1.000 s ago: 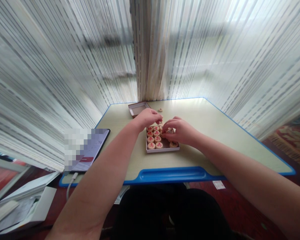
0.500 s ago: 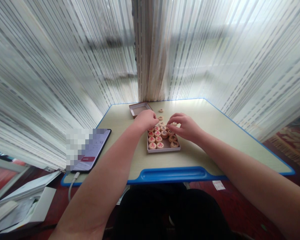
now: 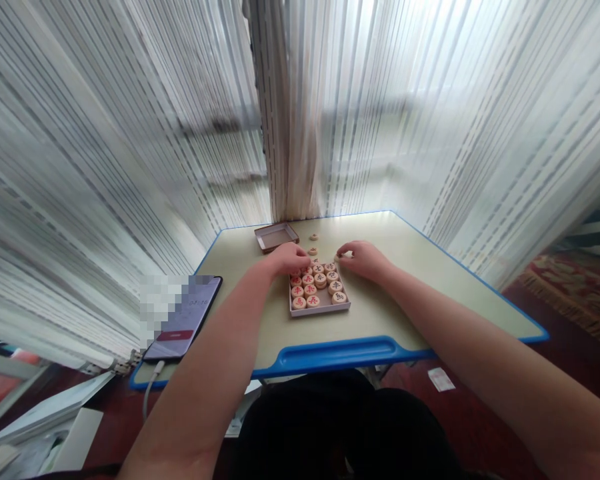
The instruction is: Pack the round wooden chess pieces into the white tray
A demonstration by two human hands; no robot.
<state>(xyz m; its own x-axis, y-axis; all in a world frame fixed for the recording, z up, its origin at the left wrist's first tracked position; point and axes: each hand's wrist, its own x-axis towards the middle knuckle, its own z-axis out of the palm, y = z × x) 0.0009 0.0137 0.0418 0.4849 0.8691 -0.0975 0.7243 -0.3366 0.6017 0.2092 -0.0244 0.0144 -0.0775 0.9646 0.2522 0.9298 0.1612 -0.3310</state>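
A shallow white-walled box (image 3: 325,310) on the table holds rows of round wooden Chinese chess pieces (image 3: 309,291), with red characters on the left and dark ones on the right. My left hand (image 3: 286,258) bends over the box's far left corner. Its thumb and fingers are pinched together, and what they hold, if anything, is hidden. Just beyond the far right corner, my right hand (image 3: 364,259) closes thumb and fingertips on a loose chess piece (image 3: 337,259). Two more loose pieces lie behind the box, a nearer piece (image 3: 313,251) and a farther piece (image 3: 314,237).
A box lid (image 3: 276,235) lies inner side up at the back left of the table (image 3: 420,293). At the left edge rests a phone (image 3: 190,317) with a white cable (image 3: 150,387). A blue trough (image 3: 337,350) lines the front edge. Curtains (image 3: 370,133) hang behind.
My right hand has moved off the box's far right corner to a loose piece beyond it, uncovering pieces there. My left hand stays at the far left corner. The whole view has shifted slightly.
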